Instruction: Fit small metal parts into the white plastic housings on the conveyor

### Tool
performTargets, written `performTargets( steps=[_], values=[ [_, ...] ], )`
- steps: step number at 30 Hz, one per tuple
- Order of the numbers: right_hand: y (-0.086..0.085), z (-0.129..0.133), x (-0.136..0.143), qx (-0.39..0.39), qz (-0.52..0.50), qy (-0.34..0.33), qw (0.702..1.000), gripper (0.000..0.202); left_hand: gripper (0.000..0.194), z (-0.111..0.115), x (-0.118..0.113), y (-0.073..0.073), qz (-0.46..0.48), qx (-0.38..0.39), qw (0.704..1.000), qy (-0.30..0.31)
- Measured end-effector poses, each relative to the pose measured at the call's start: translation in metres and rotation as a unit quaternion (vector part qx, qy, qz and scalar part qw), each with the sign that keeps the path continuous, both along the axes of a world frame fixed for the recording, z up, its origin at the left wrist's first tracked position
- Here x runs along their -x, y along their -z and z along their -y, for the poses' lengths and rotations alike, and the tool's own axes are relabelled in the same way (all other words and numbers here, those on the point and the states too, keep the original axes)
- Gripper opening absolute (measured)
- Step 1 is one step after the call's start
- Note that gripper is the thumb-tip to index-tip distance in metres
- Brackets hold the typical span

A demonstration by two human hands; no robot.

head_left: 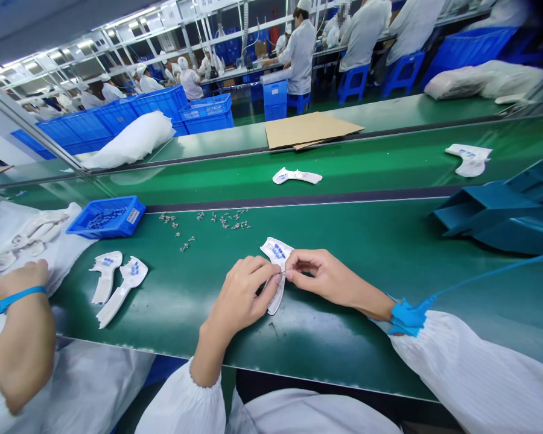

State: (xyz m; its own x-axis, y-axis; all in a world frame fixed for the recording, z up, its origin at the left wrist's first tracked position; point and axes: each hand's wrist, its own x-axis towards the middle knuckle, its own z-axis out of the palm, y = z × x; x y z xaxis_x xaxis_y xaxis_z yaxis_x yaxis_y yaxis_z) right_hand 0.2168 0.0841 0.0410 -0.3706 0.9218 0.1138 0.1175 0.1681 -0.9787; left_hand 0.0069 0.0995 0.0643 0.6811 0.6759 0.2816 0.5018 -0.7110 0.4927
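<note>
Blue bin (125, 225) holds small dark parts (105, 218), possibly blue; hands (283, 272) pinch.

Bare green tabletop (176, 301) lies open between the two white parts (122, 286) and the left hand (244, 295), while the scattered small metal pieces (224, 220) and the blue tray (108, 217) block the way beyond.

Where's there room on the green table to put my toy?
Between the right hand and the teal bin, or between the left hand and the two white pieces. It's crowded around the blue tray and little metal bits.
</note>
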Motion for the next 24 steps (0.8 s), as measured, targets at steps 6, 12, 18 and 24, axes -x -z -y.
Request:
performTargets(
  steps=[6,12,18,24],
  values=[
    [-0.008,0.006,-0.002,-0.26,0.142,0.038,0.954,0.007,0.018,0.003,-0.004,0.0,0.115,0.134,0.984,0.006],
    [-0.007,0.006,0.0,-0.499,0.248,0.095,0.825,0.013,0.027,0.008,-0.015,0.002,0.215,0.293,0.931,-0.041],
    [-0.001,0.001,-0.006,-0.563,0.274,0.12,0.771,0.013,0.034,0.008,-0.032,-0.001,0.281,0.392,0.873,-0.065],
    [0.011,-0.006,-0.013,-0.559,0.264,0.142,0.773,0.01,0.037,0.009,-0.054,-0.003,0.359,0.465,0.804,-0.094]
  ],
)
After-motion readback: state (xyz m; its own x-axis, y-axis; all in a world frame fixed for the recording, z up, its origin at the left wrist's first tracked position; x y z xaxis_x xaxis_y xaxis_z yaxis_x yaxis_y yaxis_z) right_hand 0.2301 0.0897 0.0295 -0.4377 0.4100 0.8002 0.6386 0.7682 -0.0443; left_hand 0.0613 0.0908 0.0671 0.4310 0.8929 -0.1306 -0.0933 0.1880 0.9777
